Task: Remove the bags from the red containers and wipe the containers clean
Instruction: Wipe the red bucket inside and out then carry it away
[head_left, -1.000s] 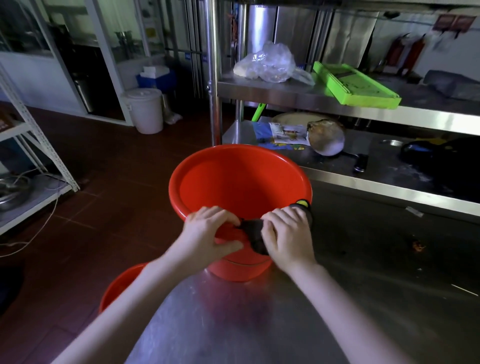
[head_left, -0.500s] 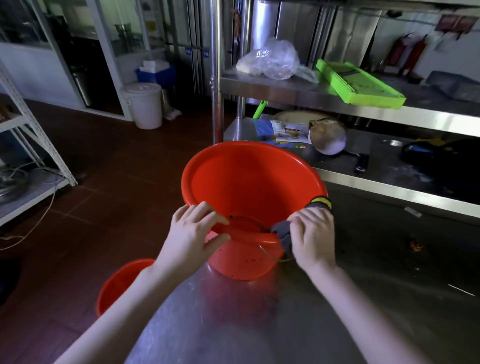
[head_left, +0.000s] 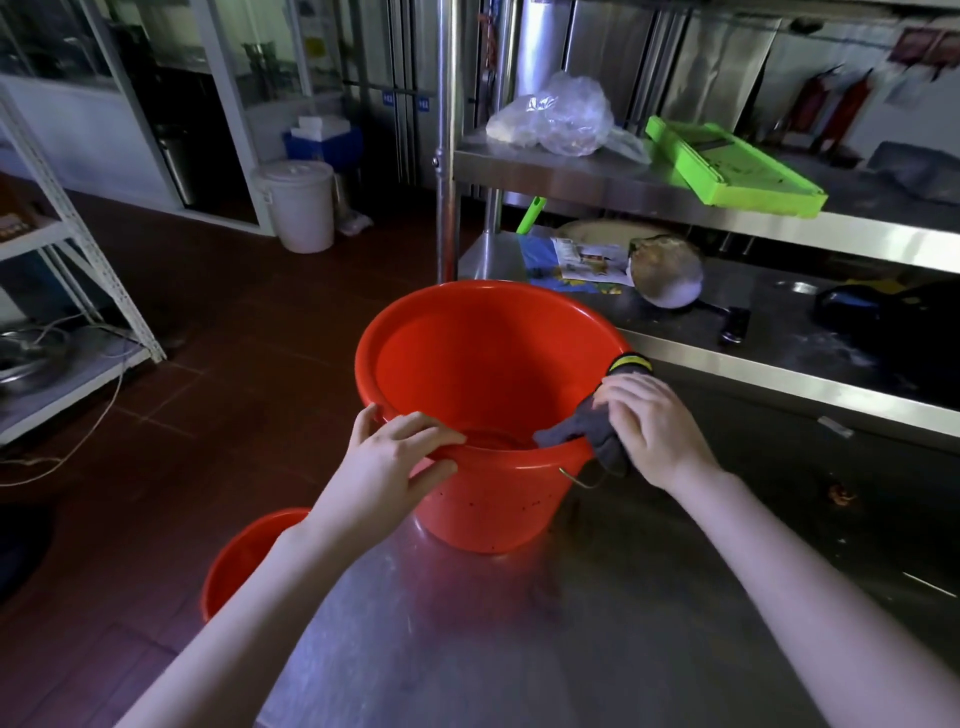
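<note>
A red bucket (head_left: 483, 374) stands on the steel table (head_left: 597, 623), its inside bare of any bag. My left hand (head_left: 395, 457) grips the near rim, thumb on the outer wall and fingers over the edge. My right hand (head_left: 654, 431) presses a dark grey cloth with a yellow band (head_left: 582, 431) onto the right part of the rim; the cloth hangs over both sides of the edge. A second red bucket (head_left: 244, 556) stands on the floor beside the table's left edge, partly hidden by my left forearm.
A steel shelf unit (head_left: 571, 176) rises behind the bucket with a clear plastic bag (head_left: 556, 119) and a green tray (head_left: 727, 166). Its lower level holds a pan and papers. A white lidded bin (head_left: 298, 202) stands on the red tile floor, a white rack at left.
My right hand has slid the cloth along the rim from the near side round to the right. My left hand shifted a little left on the near rim. The view moved closer.
</note>
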